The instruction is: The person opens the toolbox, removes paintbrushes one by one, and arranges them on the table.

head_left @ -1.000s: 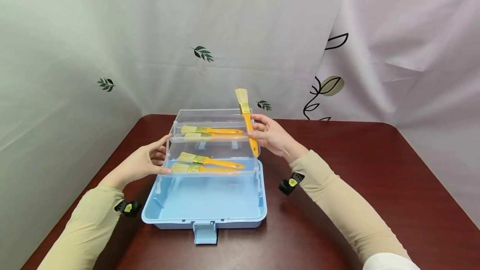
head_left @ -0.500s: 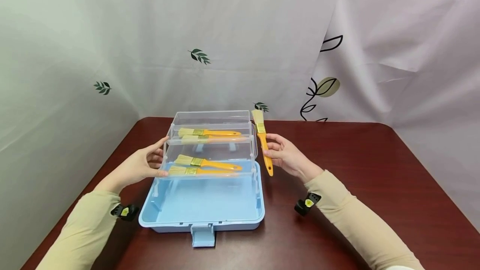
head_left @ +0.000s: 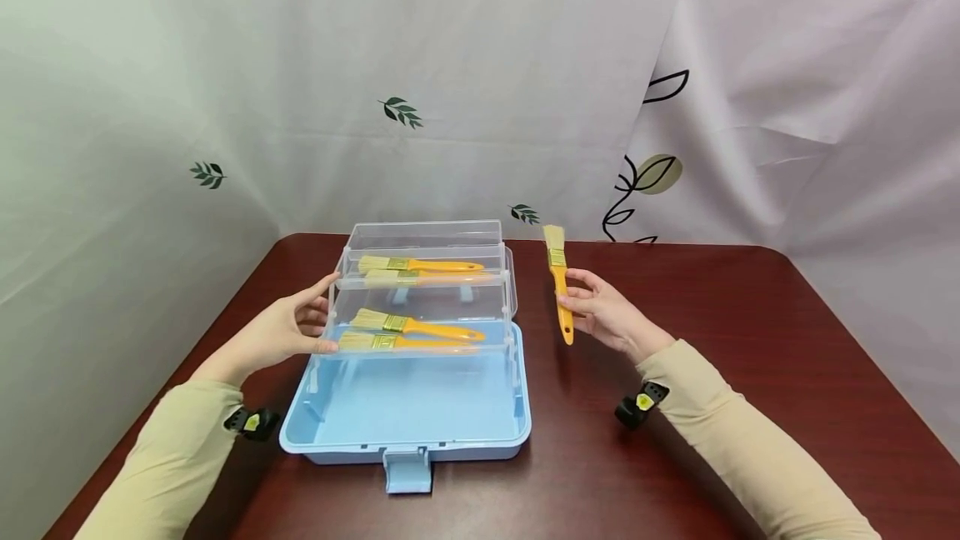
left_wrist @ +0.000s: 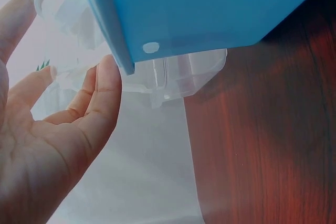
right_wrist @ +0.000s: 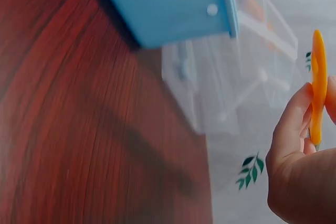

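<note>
Currently holding a brush (head_left: 559, 277) by its yellow handle between thumb and fingers of the right hand (head_left: 609, 313) – raised above the surface (head_left: 720, 307), right of the trays (head_left: 427, 299) and apart from them. Kept nearly upright, with pale bristles at the top, a brass-coloured band below them and the handle's end pointing down. Seen from the right wrist, pinched near the end, with part of the handle standing free of the fingers. Gripping the left end of the clear trays with the left hand (head_left: 279, 330), index finger at the upper one, thumb low by the lower one, other fingers bent in between. In the left wrist view, placed right by the blue rim too, though hard to say whether touching it. Laid in the trays, two upper brushes (head_left: 442, 266) and two lower brushes (head_left: 442, 329), all with bristles to the left and handles to the right. Set stepped over a blue base (head_left: 405, 411), with its latch (head_left: 407, 475) hanging down at the near side. Hung behind it all, a white cloth (head_left: 480, 48) – printed with leaf sprigs.
</note>
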The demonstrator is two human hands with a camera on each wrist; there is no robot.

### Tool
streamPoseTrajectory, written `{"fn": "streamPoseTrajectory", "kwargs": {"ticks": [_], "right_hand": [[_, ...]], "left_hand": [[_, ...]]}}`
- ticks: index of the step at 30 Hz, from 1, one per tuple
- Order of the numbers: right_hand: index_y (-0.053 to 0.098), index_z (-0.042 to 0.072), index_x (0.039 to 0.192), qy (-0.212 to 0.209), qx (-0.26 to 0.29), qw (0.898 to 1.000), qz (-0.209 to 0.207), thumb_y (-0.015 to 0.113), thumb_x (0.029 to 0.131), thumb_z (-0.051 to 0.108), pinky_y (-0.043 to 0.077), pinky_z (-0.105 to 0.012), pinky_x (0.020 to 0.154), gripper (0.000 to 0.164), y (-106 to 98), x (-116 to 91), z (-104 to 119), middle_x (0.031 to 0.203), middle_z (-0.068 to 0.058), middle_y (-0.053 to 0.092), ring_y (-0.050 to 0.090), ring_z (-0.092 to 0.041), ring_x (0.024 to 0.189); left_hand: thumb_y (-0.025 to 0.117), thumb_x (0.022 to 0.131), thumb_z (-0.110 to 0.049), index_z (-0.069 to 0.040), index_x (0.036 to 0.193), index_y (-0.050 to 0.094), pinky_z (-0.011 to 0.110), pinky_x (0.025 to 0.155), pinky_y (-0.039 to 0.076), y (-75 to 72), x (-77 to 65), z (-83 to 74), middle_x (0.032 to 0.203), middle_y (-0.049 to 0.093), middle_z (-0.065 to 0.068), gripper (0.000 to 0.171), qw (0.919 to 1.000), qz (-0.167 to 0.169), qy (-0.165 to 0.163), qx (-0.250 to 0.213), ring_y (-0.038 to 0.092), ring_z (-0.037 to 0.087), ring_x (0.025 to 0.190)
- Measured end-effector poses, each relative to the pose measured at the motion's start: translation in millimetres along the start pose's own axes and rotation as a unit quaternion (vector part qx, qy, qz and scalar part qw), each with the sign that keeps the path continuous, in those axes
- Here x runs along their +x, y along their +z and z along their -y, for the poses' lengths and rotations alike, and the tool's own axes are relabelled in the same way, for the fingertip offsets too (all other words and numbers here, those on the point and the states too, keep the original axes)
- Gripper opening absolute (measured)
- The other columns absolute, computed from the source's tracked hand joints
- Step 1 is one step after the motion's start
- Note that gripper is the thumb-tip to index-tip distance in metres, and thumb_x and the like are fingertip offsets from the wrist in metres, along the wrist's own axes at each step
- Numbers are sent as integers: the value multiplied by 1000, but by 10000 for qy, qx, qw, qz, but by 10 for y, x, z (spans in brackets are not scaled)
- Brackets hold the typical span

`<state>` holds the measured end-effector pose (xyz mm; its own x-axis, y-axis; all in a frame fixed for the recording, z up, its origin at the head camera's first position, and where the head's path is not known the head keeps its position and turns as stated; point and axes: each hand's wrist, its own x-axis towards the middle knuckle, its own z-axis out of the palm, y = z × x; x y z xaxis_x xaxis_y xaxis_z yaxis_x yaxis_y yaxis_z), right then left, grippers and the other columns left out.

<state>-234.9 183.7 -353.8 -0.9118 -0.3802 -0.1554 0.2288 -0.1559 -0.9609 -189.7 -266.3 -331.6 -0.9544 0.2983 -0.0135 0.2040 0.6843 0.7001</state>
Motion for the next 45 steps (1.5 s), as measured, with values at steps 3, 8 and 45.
{"fn": "streamPoseTrajectory", "kwargs": {"ticks": [3,8,45], "right_hand": [[34,9,131,79,16,9999,-85,49,95,-2,53,-23,73,41,-94,-8,3,87,6,61,61,-6,78],[34,11,129,207,-41,9989,-408,50,94,-3,53,-23,72,41,-283,5,-27,87,5,60,61,-5,76],[38,-6,131,1011,-3188,9333,-1308,69,84,1,55,-40,82,57,-422,202,-252,99,-17,60,63,-17,81]], "left_hand": [[81,74,-27,-13,153,13,32,83,53,1,-4,9,116,48,21,105,10000,5,-14,-38,57,28,99],[81,74,-27,-14,153,13,32,84,53,-2,-8,16,115,49,20,106,10000,21,-31,-71,56,27,99],[81,74,-27,-14,153,12,31,83,52,-1,8,0,117,48,21,105,9999,13,-86,80,56,27,98]]}}
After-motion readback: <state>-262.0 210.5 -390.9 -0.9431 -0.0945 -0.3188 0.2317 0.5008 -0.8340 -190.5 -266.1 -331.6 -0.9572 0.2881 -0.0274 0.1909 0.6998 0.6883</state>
